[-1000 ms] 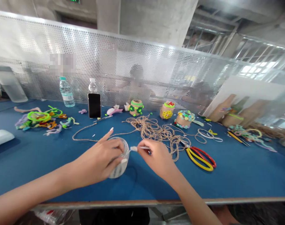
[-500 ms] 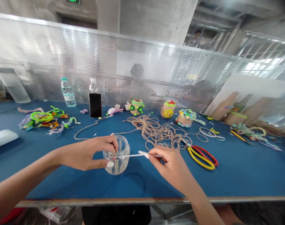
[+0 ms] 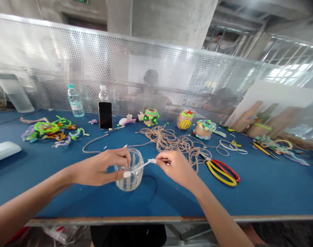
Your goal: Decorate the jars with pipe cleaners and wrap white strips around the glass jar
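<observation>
My left hand point(image 3: 104, 168) grips the rim of a clear glass jar point(image 3: 132, 181), fingers inside the mouth and thumb outside on the neck. Pale vertical strips run down the jar's wall. A thin white strip point(image 3: 141, 167), which looks like tape, lies along the neck by my left thumb and stretches out to the right. Its free end is pinched between the thumb and fingers of my right hand point(image 3: 174, 168). A loose heap of brown twine point(image 3: 164, 139) lies just behind the jar and my right hand.
Red-and-yellow-handled scissors point(image 3: 222, 173) lie at the right. Twine-wrapped decorated jars point(image 3: 185, 120), a phone point(image 3: 105, 115) and a water bottle point(image 3: 76, 103) stand along the perforated partition point(image 3: 107, 65). Coloured pipe cleaners point(image 3: 50, 128) are piled at the left.
My right hand has moved slightly left and up, bringing the strip closer against the jar's neck. My left hand keeps its hold and has shifted only slightly.
</observation>
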`<action>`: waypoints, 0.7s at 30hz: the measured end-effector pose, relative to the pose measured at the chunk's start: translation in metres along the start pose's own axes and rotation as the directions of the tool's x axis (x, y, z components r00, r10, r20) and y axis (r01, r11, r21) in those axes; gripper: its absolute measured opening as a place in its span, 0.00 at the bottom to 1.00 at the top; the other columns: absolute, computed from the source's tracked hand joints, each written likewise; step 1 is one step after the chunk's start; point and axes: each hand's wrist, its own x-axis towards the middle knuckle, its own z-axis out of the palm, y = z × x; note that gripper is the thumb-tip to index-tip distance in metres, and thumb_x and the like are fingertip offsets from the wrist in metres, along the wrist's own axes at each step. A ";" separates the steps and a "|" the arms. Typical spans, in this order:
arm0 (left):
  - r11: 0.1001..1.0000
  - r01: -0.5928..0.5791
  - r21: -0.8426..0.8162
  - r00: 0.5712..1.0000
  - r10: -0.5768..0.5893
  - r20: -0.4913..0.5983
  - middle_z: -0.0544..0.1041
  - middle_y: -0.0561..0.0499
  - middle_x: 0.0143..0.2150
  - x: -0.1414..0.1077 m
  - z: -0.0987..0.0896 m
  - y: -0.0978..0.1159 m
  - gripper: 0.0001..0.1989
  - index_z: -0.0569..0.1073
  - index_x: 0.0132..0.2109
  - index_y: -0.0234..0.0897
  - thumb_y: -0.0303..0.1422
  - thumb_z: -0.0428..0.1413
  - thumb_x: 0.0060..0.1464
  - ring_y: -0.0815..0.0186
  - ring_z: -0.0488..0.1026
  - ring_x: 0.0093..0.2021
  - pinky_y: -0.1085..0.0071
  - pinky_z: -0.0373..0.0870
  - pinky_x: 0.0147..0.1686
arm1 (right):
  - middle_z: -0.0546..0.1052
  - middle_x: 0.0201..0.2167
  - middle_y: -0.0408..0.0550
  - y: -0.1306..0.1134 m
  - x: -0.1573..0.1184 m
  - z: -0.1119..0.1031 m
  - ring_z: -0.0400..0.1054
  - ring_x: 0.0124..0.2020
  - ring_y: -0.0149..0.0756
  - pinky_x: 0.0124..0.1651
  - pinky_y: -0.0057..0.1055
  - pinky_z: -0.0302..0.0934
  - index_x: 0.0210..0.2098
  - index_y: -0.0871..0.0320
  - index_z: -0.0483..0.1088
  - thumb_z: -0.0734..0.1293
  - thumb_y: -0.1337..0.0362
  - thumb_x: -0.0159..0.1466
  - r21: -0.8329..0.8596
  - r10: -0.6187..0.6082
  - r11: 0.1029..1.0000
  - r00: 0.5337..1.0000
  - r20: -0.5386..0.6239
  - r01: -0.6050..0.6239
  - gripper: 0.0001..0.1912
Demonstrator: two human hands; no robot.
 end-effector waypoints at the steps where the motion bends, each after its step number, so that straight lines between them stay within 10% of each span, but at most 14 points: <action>1: 1.000 -0.001 0.003 1.000 0.001 -0.016 0.69 0.49 0.36 0.000 0.001 -0.001 0.08 0.67 0.34 0.34 0.28 0.49 0.63 0.68 0.66 0.37 0.68 0.64 0.50 | 0.78 0.25 0.45 -0.001 0.002 -0.001 0.70 0.27 0.33 0.31 0.26 0.57 0.26 0.59 0.75 0.64 0.69 0.61 -0.005 0.001 1.000 1.000 0.001 -0.001 0.09; 11: 1.000 -0.031 0.004 0.971 0.031 -0.239 0.68 0.53 0.30 0.000 0.019 -0.018 0.15 0.67 0.26 0.34 0.33 0.54 0.61 0.71 0.68 0.32 0.54 0.51 0.65 | 0.75 0.19 0.44 -0.010 0.028 -0.002 0.64 0.22 0.29 0.26 0.25 0.51 0.24 0.60 0.77 0.65 0.71 0.58 -0.064 -0.070 0.995 0.994 0.086 0.075 0.10; 17: 0.977 -0.051 0.206 0.996 0.066 -0.064 0.72 0.46 0.41 0.000 0.003 0.001 0.15 0.71 0.32 0.35 0.30 0.45 0.65 0.64 0.71 0.45 0.50 0.47 0.66 | 0.76 0.21 0.45 -0.007 0.031 0.006 0.66 0.24 0.30 0.27 0.26 0.53 0.26 0.61 0.77 0.66 0.69 0.59 0.055 -0.062 0.997 0.992 0.111 0.056 0.09; 21: 0.852 0.132 0.507 0.987 -0.067 -0.144 0.72 0.42 0.43 0.006 0.017 0.021 0.14 0.71 0.41 0.35 0.41 0.48 0.63 0.56 0.71 0.45 0.50 0.66 0.54 | 0.75 0.21 0.45 -0.006 0.027 0.011 0.66 0.25 0.31 0.27 0.25 0.53 0.26 0.61 0.76 0.64 0.68 0.60 0.076 -0.046 0.996 0.997 0.055 0.042 0.09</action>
